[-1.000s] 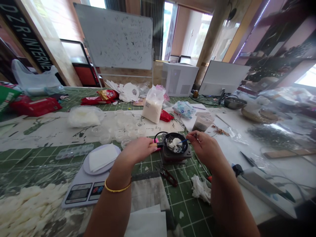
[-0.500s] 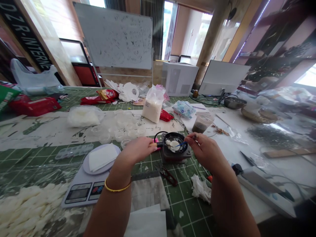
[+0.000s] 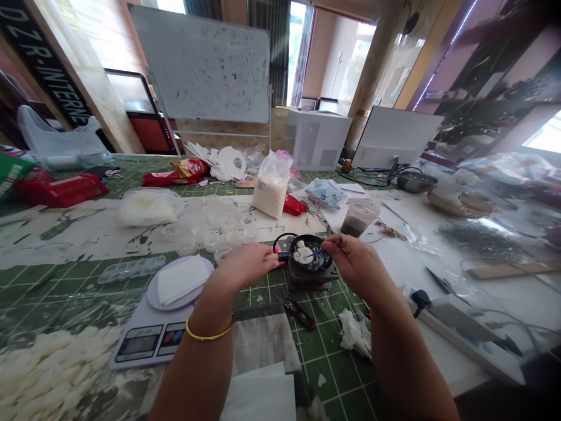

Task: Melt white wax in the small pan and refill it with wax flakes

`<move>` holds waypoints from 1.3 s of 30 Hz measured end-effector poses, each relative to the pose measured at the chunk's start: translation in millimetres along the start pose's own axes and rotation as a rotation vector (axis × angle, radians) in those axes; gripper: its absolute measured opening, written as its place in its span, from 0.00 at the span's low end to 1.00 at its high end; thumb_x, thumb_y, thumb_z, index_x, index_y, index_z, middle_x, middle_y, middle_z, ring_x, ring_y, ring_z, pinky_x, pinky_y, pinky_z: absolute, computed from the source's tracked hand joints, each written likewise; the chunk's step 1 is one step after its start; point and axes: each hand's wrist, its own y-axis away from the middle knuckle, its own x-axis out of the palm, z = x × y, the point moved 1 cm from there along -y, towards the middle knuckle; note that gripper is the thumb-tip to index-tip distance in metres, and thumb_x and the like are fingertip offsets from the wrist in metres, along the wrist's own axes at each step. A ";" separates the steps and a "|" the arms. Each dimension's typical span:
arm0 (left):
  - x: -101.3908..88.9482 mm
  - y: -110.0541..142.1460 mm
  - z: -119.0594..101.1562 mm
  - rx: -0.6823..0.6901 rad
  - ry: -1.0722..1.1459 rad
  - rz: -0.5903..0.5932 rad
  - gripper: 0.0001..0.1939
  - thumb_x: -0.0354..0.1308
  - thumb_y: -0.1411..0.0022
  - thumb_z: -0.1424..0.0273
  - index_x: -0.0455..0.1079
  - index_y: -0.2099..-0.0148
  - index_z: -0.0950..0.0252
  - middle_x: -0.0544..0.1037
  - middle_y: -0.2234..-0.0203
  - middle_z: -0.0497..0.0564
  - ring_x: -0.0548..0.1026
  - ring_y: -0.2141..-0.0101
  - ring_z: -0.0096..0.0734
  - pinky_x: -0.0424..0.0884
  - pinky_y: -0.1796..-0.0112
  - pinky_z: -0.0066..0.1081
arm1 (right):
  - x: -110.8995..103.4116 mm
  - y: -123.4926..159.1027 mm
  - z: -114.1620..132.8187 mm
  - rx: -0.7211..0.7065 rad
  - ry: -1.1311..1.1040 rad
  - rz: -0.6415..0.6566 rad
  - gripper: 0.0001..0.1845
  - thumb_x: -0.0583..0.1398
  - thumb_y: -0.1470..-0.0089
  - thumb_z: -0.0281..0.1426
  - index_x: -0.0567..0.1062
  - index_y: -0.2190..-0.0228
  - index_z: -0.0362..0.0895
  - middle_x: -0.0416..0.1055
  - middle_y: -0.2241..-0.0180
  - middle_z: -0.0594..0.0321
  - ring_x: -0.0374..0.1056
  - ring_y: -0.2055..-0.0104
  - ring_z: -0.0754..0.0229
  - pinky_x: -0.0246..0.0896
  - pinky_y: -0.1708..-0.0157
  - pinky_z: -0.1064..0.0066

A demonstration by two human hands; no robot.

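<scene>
A small black pan (image 3: 324, 263) rests on a compact dark hot plate (image 3: 309, 280). My left hand (image 3: 245, 263) is closed round the pan's handle (image 3: 284, 256). Between the closed fingers of my right hand (image 3: 350, 257) is a thin blue stick (image 3: 316, 253), its end down inside the pan. The stick's tip touches a soft white lump (image 3: 302, 252), which lies toward the pan's left side, with a shiny wet-looking film on the pan floor beside it. A pair of thread snips (image 3: 300, 313) lies just in front of the hot plate.
A kitchen scale (image 3: 144, 333) with white sheets on it stands at left, white flakes (image 3: 56, 368) beside it. Behind the pan are a bag of white grains (image 3: 272, 190) and a plastic cup (image 3: 359, 219). Crumpled tissue (image 3: 354, 336) and a power strip (image 3: 464, 333) lie at right.
My right hand has shifted slightly left with the blue stick. The white lump has moved toward the left side of the pan, baring more of its floor. My left hand stays put.
</scene>
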 end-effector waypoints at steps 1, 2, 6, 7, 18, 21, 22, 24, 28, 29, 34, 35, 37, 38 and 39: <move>0.1 0.0 0.1 0.001 0.001 -0.001 0.16 0.44 0.42 0.58 0.63 0.72 0.63 0.72 0.74 0.50 0.67 0.75 0.30 0.53 0.77 0.28 | -0.2 -0.4 -0.8 0.015 0.012 -0.010 0.13 0.51 0.44 0.35 0.72 0.70 0.44 0.72 0.74 0.62 0.66 0.70 0.61 0.55 0.70 0.72; 0.1 0.1 0.2 0.002 0.003 -0.003 0.16 0.44 0.42 0.58 0.63 0.72 0.63 0.72 0.74 0.50 0.67 0.75 0.30 0.53 0.77 0.28 | -0.7 -0.6 -1.7 0.030 0.022 -0.019 0.13 0.51 0.44 0.35 0.72 0.71 0.44 0.72 0.74 0.62 0.66 0.70 0.60 0.55 0.70 0.72; -0.3 0.4 0.4 0.003 0.010 -0.003 0.17 0.44 0.42 0.57 0.65 0.71 0.63 0.73 0.72 0.51 0.67 0.74 0.31 0.55 0.76 0.28 | -2.5 0.9 -2.4 0.029 0.019 -0.012 0.13 0.51 0.44 0.36 0.72 0.71 0.45 0.73 0.74 0.62 0.66 0.70 0.60 0.54 0.71 0.72; -0.3 0.5 0.5 0.000 0.009 -0.002 0.17 0.44 0.42 0.57 0.65 0.71 0.63 0.73 0.72 0.51 0.67 0.74 0.31 0.55 0.76 0.28 | -2.0 1.3 -1.7 0.018 0.011 -0.002 0.13 0.50 0.44 0.36 0.72 0.71 0.45 0.73 0.74 0.63 0.66 0.70 0.60 0.55 0.70 0.72; 0.8 -0.4 1.8 0.008 0.013 -0.008 0.17 0.42 0.42 0.57 0.64 0.73 0.62 0.72 0.74 0.50 0.66 0.75 0.31 0.53 0.77 0.29 | -1.4 0.6 -5.1 0.041 0.015 -0.006 0.13 0.51 0.44 0.37 0.72 0.70 0.45 0.72 0.74 0.63 0.66 0.71 0.61 0.54 0.71 0.72; 0.5 0.0 1.4 0.009 0.015 -0.010 0.17 0.42 0.42 0.57 0.63 0.73 0.62 0.72 0.74 0.49 0.65 0.75 0.30 0.52 0.78 0.29 | 0.2 0.5 -2.7 0.022 0.005 0.008 0.13 0.51 0.44 0.37 0.72 0.70 0.45 0.72 0.74 0.63 0.66 0.70 0.61 0.54 0.70 0.72; 0.5 0.1 1.3 0.009 0.014 -0.011 0.17 0.42 0.42 0.57 0.63 0.73 0.62 0.72 0.74 0.49 0.65 0.75 0.30 0.52 0.78 0.29 | 0.5 0.0 -2.8 0.026 0.011 0.001 0.13 0.51 0.44 0.36 0.72 0.70 0.45 0.72 0.74 0.63 0.66 0.70 0.61 0.55 0.69 0.72; 0.6 0.2 1.3 0.007 0.011 -0.012 0.17 0.42 0.42 0.57 0.63 0.73 0.62 0.72 0.74 0.49 0.65 0.75 0.30 0.52 0.78 0.29 | -0.1 -1.2 -4.5 0.048 0.032 -0.021 0.14 0.50 0.44 0.36 0.72 0.70 0.44 0.73 0.73 0.62 0.66 0.69 0.60 0.55 0.69 0.72; 0.6 -0.1 1.5 0.004 0.005 -0.010 0.17 0.42 0.42 0.58 0.64 0.73 0.62 0.72 0.73 0.50 0.66 0.75 0.31 0.52 0.77 0.29 | -2.1 -1.2 -6.1 0.047 0.054 -0.027 0.14 0.50 0.44 0.36 0.73 0.70 0.44 0.73 0.73 0.61 0.67 0.70 0.60 0.55 0.69 0.71; 0.6 -0.2 1.5 0.004 0.002 -0.010 0.16 0.43 0.42 0.58 0.64 0.72 0.62 0.72 0.73 0.50 0.66 0.74 0.31 0.53 0.77 0.29 | -1.8 -1.0 -5.5 0.035 0.052 -0.021 0.14 0.50 0.44 0.36 0.73 0.71 0.44 0.73 0.73 0.61 0.67 0.69 0.60 0.55 0.69 0.71; -0.2 0.3 0.7 0.002 -0.001 -0.001 0.17 0.42 0.41 0.58 0.64 0.72 0.62 0.72 0.74 0.50 0.66 0.75 0.31 0.54 0.77 0.28 | 0.2 -1.8 -4.0 0.030 0.053 -0.026 0.13 0.51 0.44 0.35 0.72 0.71 0.44 0.72 0.74 0.62 0.66 0.70 0.60 0.54 0.70 0.72; -0.3 0.4 0.5 0.004 -0.002 0.000 0.17 0.42 0.41 0.58 0.64 0.73 0.62 0.72 0.74 0.49 0.66 0.75 0.30 0.53 0.77 0.28 | -0.3 -1.9 -4.7 0.040 0.057 -0.034 0.13 0.51 0.44 0.35 0.72 0.71 0.44 0.72 0.74 0.62 0.66 0.70 0.60 0.54 0.70 0.72; -0.5 0.4 0.3 0.004 -0.006 0.002 0.16 0.42 0.41 0.59 0.63 0.73 0.62 0.72 0.74 0.49 0.66 0.75 0.31 0.54 0.77 0.28 | -1.7 -1.3 -5.6 0.050 0.059 -0.041 0.13 0.51 0.44 0.35 0.72 0.71 0.44 0.73 0.74 0.62 0.66 0.70 0.60 0.54 0.71 0.72; -0.5 0.3 0.3 0.001 -0.006 0.002 0.16 0.43 0.41 0.59 0.64 0.72 0.63 0.72 0.74 0.49 0.67 0.75 0.31 0.54 0.77 0.28 | -2.2 -0.7 -5.6 0.048 0.056 -0.036 0.13 0.51 0.44 0.35 0.72 0.71 0.44 0.73 0.74 0.62 0.66 0.70 0.60 0.54 0.71 0.73; -0.5 0.1 0.3 0.000 -0.006 0.004 0.16 0.43 0.41 0.59 0.64 0.72 0.63 0.72 0.73 0.50 0.67 0.75 0.31 0.54 0.77 0.28 | -2.4 -0.1 -5.1 0.043 0.052 -0.028 0.13 0.51 0.44 0.36 0.72 0.71 0.44 0.72 0.74 0.62 0.66 0.71 0.61 0.54 0.71 0.73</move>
